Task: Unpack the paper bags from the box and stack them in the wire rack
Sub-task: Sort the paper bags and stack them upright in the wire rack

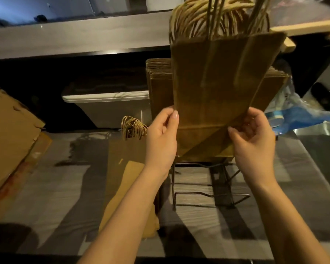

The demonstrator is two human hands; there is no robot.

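- Brown kraft everywhere in the head view. One flat paper bag [217, 88] stands upright, tilted a little to the right, in front of everything else.
- Left hand [161, 136] grips the bag's lower left edge, with the thumb pressed on the front face and the fingers tucked round behind it.
- Right hand [253, 141] is on the lower right edge, its fingers curled in and pinching the paper near the folded bottom.
- The bag's base sits low at the front of the wire rack [204, 195] — I cannot tell whether it rests on the wires.
- Right behind it is a stack of bags [159, 88] already standing in the rack, packed upright, their edges showing on both sides.
- Twine handles [217, 18] bunch up in a thick tangle above the bags' top edges.
- Left of the rack, loose bags [126, 168] lie flat on the counter [55, 187], handles pointing away, partly under the left forearm.
- Far left is the cardboard box [10, 134], its flap torn and lying open.
- At the back a white tub [111, 105] sits under a long shelf [74, 37] — and crumpled blue plastic [301, 115] lies to the right of the rack.
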